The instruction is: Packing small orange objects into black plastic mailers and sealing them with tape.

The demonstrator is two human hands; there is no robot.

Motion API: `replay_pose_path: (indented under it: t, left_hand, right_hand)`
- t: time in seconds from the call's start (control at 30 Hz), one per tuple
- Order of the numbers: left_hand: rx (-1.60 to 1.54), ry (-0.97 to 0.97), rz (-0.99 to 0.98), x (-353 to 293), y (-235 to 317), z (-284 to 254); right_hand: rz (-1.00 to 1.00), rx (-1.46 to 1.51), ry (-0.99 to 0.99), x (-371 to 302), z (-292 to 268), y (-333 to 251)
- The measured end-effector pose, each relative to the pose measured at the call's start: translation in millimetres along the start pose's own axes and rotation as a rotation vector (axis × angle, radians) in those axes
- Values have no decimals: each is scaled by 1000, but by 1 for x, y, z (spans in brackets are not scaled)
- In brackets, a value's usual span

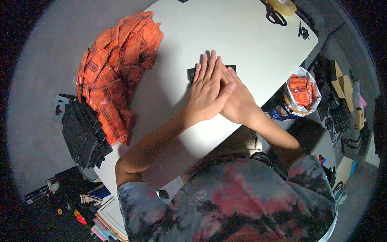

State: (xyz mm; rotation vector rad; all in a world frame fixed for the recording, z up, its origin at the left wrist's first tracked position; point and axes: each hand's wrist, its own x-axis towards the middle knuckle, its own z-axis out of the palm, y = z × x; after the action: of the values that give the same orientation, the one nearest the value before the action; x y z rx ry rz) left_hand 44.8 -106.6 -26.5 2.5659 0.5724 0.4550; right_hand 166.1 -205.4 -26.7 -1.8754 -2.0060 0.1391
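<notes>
Both my hands lie flat over a small black packet (191, 74) on the white table (225, 28). Only the packet's edges stick out on either side of the fingers; the rest is covered. My left hand (206, 93) is palm down with fingers stretched forward. It overlaps part of my right hand (240, 101), whose fingers are also extended and partly hidden beneath it. Neither hand grips anything. To the left, a large heap of orange packets (111, 86) in clear wrapping spreads along the table's edge.
Black flat pouches (82, 133) are stacked at the left edge. Black-handled scissors (275, 17) and a tape roll (283, 7) rest at the far right, near small black bits (303, 31). An open bag (315, 89) with orange packets stands beside the table on the right.
</notes>
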Motion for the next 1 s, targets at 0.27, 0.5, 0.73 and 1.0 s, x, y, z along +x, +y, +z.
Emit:
replay_pose_path:
  t: [0.27,0.5,0.73,1.0]
  left_hand:
    - [12,64,256,-13,-42,-41]
    - [-26,75,231,-25,-61,-41]
    - [11,132,223,-30,-68,-39]
    - [84,155,235,-32,-70,-42]
  right_hand:
    - [12,-60,46,2,4,-4]
    - [2,108,138,0,-8,-1]
    - [14,139,60,-4,-19,7]
    - [29,56,117,-5,-15,1]
